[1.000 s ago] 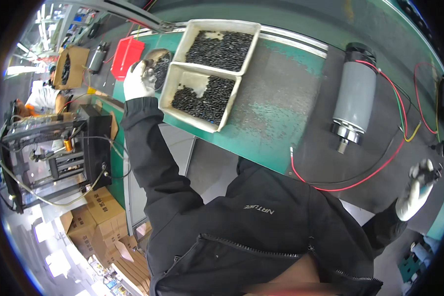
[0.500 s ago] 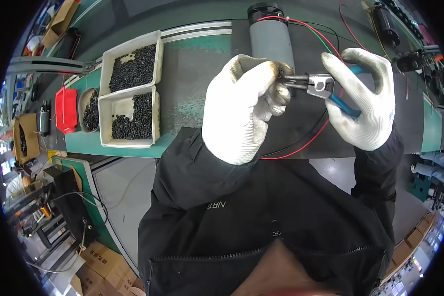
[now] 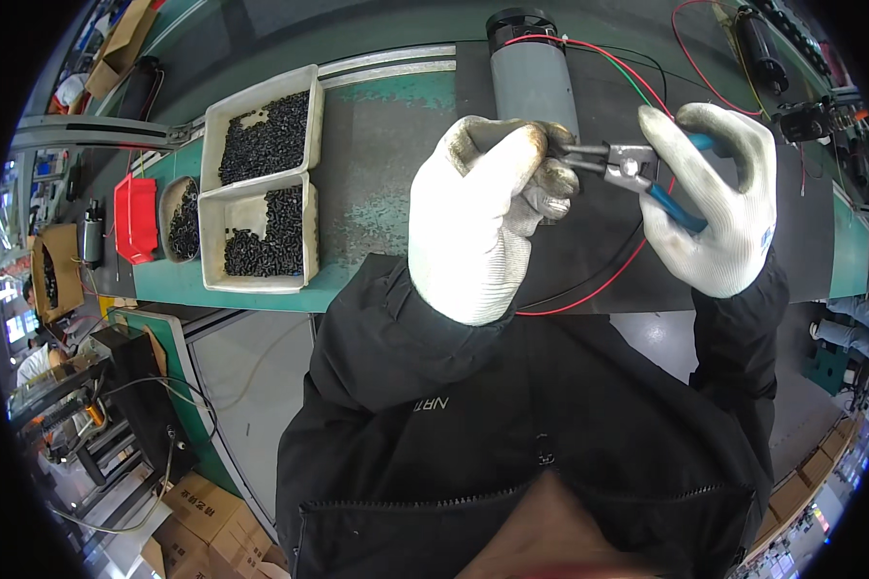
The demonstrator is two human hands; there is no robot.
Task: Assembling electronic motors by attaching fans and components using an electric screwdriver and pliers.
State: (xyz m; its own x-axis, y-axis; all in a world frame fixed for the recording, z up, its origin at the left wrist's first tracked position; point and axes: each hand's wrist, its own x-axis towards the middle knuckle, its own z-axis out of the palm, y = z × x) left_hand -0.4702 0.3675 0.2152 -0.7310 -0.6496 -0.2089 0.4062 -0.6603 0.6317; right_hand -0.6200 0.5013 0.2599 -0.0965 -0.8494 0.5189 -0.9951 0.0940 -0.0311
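Note:
My right hand [image 3: 719, 198], in a white knit glove, is closed around the blue handles of circlip pliers [image 3: 630, 168]. The slim jaws point left, slightly apart, with their tips at the fingers of my left hand [image 3: 483, 207]. That hand wears a white glove darkened at the fingertips. Its thumb and fingers are pinched together, and what they hold is hidden. Beyond both hands a grey cylindrical motor [image 3: 534, 82] with a black end lies on the bench, red, green and black wires [image 3: 637, 82] trailing from it to the right.
Left on the bench [image 3: 386, 154] stand two white bins [image 3: 313, 125] of small black parts, a round bowl [image 3: 171, 253] of similar parts and a red tray [image 3: 135, 220]. A metal rail [image 3: 386, 66] runs behind them. Another dark motor [image 3: 761, 48] lies at the far right.
The whole view has shifted slightly. My left fingers have turned a little around the plier tips, and the dark piece glimpsed between them is now covered. The pliers stay in my right hand.

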